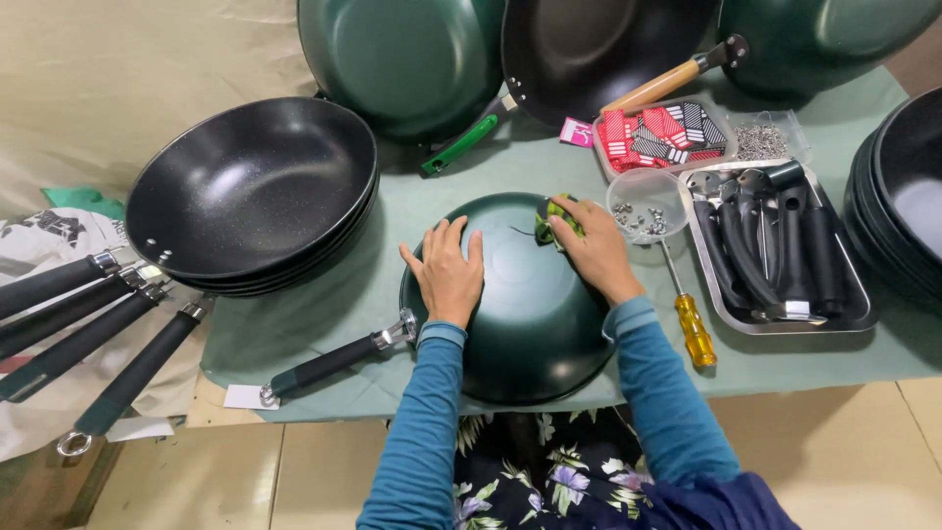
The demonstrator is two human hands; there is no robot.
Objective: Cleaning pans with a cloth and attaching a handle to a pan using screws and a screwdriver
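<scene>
Upside down on the green tablecloth (pixel 324 324), the dark green domed metal wok (pixel 520 304), probably heavy and slick, sits under the flat, spread left hand (pixel 446 270) while the right hand (pixel 594 250) pinches a green cloth (pixel 551 224) against it.

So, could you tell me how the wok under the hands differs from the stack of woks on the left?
The wok under the hands lies upside down, its green outside up; the stack of woks sits right way up, its black speckled inside showing. The first is single, with the left hand flat on it and the right hand pressing a green cloth to it; the stack is several nested, untouched. Both have dark handles.
</scene>
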